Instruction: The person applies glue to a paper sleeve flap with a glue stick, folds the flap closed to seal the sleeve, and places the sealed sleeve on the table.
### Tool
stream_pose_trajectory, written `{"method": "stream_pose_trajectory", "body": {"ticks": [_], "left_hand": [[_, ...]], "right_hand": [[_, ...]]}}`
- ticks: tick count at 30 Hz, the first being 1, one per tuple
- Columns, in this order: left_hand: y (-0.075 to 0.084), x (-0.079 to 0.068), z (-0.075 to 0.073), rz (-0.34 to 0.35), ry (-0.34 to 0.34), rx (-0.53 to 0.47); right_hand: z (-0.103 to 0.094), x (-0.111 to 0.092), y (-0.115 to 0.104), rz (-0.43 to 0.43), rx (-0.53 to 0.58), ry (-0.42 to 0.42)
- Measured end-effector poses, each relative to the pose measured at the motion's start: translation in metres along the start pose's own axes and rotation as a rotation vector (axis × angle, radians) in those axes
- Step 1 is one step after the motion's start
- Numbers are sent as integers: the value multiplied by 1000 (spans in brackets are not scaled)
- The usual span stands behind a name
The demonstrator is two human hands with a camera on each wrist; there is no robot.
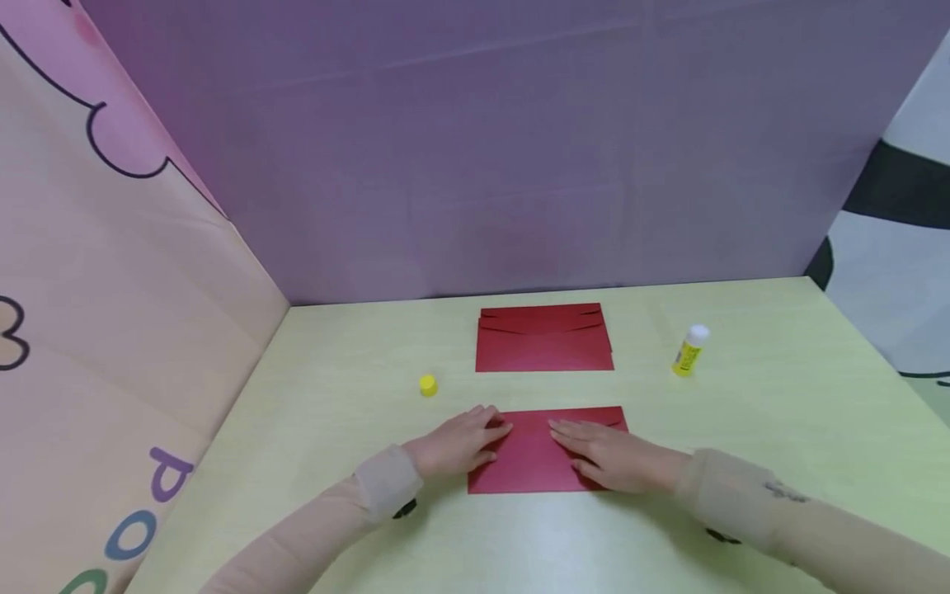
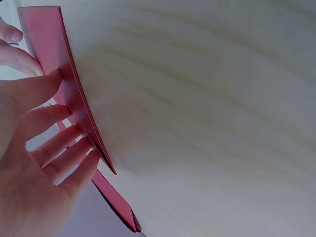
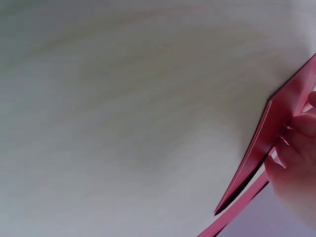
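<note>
A red envelope (image 1: 530, 458) lies flat on the table in front of the person. On its left end rests the left hand (image 1: 456, 441), fingertips touching the paper. The right hand (image 1: 612, 454) lies across its right part with fingers extended and pointing left. In the left wrist view, the left hand (image 2: 47, 143) has its fingers spread against the red envelope (image 2: 81, 103). The right wrist view catches the right hand (image 3: 294, 158) at the edge, its fingertips on the envelope (image 3: 261, 138). Neither hand grips anything.
Farther back lie more red envelopes (image 1: 545, 351), stacked slightly askew. A glue stick (image 1: 690, 351) with a white top stands at the right. Its small yellow cap (image 1: 428, 385) sits at the left. A purple backdrop (image 1: 519, 165) rises behind the table (image 1: 356, 355).
</note>
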State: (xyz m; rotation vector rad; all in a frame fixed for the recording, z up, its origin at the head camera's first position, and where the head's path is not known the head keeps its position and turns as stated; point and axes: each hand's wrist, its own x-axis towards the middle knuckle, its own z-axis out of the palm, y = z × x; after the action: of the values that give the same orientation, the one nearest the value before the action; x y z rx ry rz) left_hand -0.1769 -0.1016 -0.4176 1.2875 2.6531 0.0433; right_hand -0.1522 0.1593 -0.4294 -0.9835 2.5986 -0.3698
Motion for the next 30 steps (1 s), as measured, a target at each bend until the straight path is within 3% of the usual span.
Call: {"method": "stream_pose_trajectory", "body": {"ticks": [11, 18, 21, 25, 30], "left_hand": [[2, -3, 1, -19, 20, -44], [3, -3, 3, -53, 140, -92], [3, -5, 5, -66, 220, -103], [7, -10, 7, -195, 317, -231], [12, -18, 5, -404, 373, -604]], "right_hand": [[-3, -13, 13, -45, -59, 104], [-10, -16, 15, -55, -128, 252], [-10, -18, 14, -2, -121, 328], [-14, -22, 11, 130, 30, 402], [-20, -31, 5, 300, 388, 429]]}}
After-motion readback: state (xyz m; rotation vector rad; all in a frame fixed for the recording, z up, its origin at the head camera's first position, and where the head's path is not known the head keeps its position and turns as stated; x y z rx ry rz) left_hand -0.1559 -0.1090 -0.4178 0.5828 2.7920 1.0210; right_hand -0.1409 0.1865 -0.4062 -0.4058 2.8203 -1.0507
